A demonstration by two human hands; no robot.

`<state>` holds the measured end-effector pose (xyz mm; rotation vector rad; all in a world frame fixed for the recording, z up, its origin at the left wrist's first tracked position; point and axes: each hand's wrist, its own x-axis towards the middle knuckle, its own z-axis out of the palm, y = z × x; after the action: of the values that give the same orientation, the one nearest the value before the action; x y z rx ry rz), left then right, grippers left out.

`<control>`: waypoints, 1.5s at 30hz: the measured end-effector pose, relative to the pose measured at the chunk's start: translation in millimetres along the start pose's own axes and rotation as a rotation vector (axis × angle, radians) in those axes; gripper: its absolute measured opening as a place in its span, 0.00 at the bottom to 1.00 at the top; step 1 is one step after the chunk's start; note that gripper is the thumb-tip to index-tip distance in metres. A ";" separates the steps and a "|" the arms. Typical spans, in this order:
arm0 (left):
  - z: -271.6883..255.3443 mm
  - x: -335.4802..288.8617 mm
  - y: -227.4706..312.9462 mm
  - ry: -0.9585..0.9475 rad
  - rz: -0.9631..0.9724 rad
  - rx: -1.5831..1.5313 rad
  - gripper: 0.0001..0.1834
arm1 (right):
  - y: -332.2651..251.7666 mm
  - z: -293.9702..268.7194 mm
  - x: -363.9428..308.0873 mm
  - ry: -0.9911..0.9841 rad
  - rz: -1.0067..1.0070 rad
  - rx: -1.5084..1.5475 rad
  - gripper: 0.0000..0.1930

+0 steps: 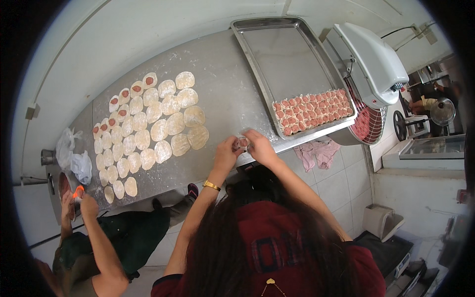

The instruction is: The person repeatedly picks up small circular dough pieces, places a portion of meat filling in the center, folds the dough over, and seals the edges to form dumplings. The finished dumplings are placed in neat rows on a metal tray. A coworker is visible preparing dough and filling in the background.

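My left hand (227, 153) and my right hand (261, 148) meet at the near edge of the steel table. Between their fingers is a small open-topped dumpling (242, 143) with pink meat showing in a pale wrapper. Both hands are closed around it, one on each side. To their left, flour-dusted round dough wrappers (175, 123) lie in rows. Several at the far left carry a dab of pink meat filling (149, 80). Right of my hands, a large metal tray (287, 54) holds packed rows of meat-topped dumplings (311, 111) at its near end.
At the left, a co-worker's hands (88, 205) hold an orange-handled tool (78, 191) over a bowl of meat (64, 185). Plastic bags (80, 166) lie at the table's left end. A white mixer (368, 59) stands beyond the tray; a pink cloth (317, 153) hangs below it.
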<state>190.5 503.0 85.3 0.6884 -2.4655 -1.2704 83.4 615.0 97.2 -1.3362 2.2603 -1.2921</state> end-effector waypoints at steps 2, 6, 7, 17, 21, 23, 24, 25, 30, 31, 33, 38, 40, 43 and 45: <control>2.6 -2.8 -1.2 0.037 -0.051 -0.055 0.16 | 1.8 -2.5 -2.3 -0.022 0.021 -0.044 0.17; 3.3 -2.4 1.2 0.015 -0.048 -0.092 0.16 | 10.6 3.4 -2.4 -0.112 0.089 -0.067 0.19; 3.5 -2.0 2.6 -0.007 -0.060 -0.088 0.16 | 13.6 4.2 -2.3 -0.112 0.074 -0.051 0.19; 4.8 -1.2 0.7 -0.006 -0.087 -0.077 0.16 | 8.5 2.7 -0.2 -0.066 0.061 -0.052 0.21; 8.1 1.2 -8.9 0.030 -0.080 -0.037 0.16 | 9.1 0.8 5.6 -0.035 -0.034 -0.008 0.21; 7.6 1.6 -12.0 0.074 -0.041 0.007 0.15 | 1.2 -3.6 6.8 -0.060 0.006 -0.015 0.21; 6.8 2.2 -12.0 0.070 -0.036 0.012 0.15 | -0.9 -4.7 6.9 -0.073 0.026 -0.019 0.21; 5.8 2.9 -12.2 0.068 -0.031 0.017 0.15 | 0.5 -3.9 7.1 -0.098 0.036 -0.023 0.21; 0.3 4.7 -3.2 0.039 -0.063 0.000 0.12 | 1.8 -3.6 8.7 -0.141 0.032 -0.040 0.20; -1.2 2.1 -3.3 0.049 -0.062 -0.035 0.12 | 1.7 -0.9 8.9 -0.159 0.010 -0.074 0.18; -0.9 0.9 -4.8 0.060 -0.057 -0.081 0.11 | 6.9 1.4 13.4 -0.181 -0.033 -0.153 0.15; -9.1 -19.2 -20.0 0.057 -0.081 -0.130 0.09 | 24.6 -45.3 47.8 -0.062 0.046 0.014 0.14; -12.3 -31.2 -19.1 0.054 -0.135 -0.147 0.09 | 32.9 -78.3 73.7 0.080 0.066 -0.017 0.15; -8.6 -42.2 -18.8 0.075 -0.186 -0.213 0.09 | 69.1 -112.0 112.4 0.105 0.113 -0.178 0.15; -2.2 -43.5 -26.4 0.076 -0.211 -0.221 0.09 | 94.1 -110.6 129.5 0.030 0.135 -0.305 0.15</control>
<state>235.8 511.5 63.6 0.9361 -2.1946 -1.5336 -108.7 595.3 120.3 -1.2313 2.5986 -0.9593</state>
